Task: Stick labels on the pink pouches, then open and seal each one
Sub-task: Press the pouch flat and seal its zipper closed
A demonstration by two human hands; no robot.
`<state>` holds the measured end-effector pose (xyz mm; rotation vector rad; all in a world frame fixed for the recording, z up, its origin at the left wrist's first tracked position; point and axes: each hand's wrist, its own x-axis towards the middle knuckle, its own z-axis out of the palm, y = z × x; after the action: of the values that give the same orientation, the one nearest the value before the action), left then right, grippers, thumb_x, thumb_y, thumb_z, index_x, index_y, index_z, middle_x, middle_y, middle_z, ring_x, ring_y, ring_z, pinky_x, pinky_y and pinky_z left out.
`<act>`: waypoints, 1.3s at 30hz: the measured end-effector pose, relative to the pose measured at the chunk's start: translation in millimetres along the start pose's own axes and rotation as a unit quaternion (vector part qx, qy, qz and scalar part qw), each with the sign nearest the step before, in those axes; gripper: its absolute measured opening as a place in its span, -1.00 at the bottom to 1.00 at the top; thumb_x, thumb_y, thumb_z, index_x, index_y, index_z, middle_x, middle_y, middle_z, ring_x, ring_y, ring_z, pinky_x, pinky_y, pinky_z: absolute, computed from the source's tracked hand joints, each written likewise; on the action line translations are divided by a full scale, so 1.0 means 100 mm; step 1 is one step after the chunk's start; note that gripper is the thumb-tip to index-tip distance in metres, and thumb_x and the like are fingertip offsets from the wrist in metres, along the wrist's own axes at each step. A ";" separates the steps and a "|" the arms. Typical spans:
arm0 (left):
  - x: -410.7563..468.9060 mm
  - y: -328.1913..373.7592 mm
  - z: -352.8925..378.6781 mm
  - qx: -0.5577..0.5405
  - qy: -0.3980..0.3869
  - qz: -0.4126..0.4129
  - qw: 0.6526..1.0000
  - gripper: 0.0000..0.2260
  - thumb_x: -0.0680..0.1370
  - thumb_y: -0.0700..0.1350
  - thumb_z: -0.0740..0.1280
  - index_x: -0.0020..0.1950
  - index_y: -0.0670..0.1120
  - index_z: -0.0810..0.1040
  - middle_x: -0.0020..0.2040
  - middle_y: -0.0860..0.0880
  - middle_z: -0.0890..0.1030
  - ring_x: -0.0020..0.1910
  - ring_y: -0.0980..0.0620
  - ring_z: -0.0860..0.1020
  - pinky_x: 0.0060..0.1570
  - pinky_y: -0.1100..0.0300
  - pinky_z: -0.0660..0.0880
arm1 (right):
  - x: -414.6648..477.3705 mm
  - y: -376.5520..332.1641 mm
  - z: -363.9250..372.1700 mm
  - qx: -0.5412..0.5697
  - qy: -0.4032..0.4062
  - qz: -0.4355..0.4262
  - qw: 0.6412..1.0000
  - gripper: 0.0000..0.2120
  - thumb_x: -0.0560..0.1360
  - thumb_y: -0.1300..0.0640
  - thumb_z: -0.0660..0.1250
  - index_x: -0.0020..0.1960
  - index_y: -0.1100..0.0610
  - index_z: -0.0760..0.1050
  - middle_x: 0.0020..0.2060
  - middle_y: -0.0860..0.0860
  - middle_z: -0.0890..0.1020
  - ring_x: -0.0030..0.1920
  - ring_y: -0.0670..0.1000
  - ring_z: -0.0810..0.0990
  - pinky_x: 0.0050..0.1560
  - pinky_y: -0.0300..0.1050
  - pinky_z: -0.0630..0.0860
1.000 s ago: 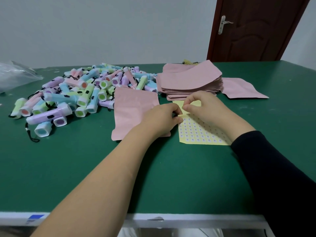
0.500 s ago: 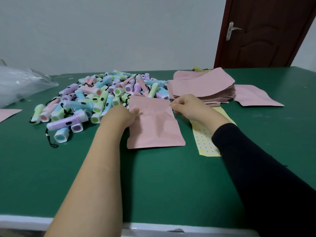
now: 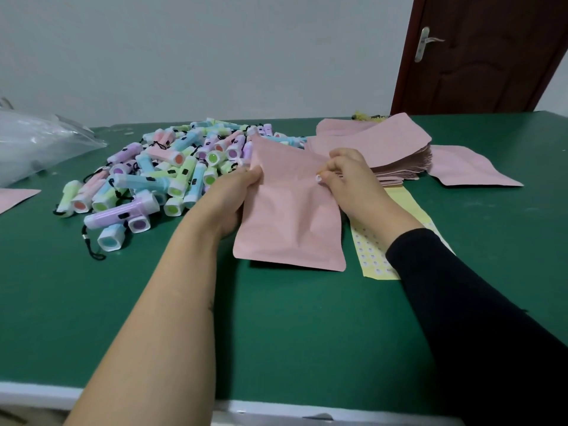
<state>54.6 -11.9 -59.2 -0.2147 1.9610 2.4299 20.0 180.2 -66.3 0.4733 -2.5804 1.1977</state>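
Head view. Grips left edge of pink pouch point(image 3: 289, 216) with left hand point(image 3: 233, 198), thumb on top. Pinches small white label point(image 3: 318, 178) in right hand point(image 3: 347, 179), touching pouch's far-right part (right hand nearer). Long axis away from body, near end on green table point(image 3: 276, 333).

Flat pink pouch point(image 3: 289, 216) tilted up off the table point(image 3: 276, 333), round white label point(image 3: 318, 178) at its right edge, yellow label sheet point(image 3: 373, 259) just beside, pouch stack point(image 3: 384, 146) behind
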 end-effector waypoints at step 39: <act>0.01 0.01 0.05 -0.029 0.014 0.048 0.998 -0.82 0.66 -0.09 0.24 0.00 -0.07 0.62 -0.16 0.03 0.73 -0.21 0.10 0.70 -0.25 0.26 0.59 | -0.05 -0.08 -0.02 0.195 0.103 0.081 0.972 -0.55 0.52 0.04 0.39 0.31 0.23 0.40 0.22 0.08 0.50 0.09 0.02 0.53 0.02 -0.31 0.40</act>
<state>53.4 -6.9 -57.2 -0.1593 1.9565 2.5592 27.6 178.1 -61.0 0.1976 -2.2442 1.7251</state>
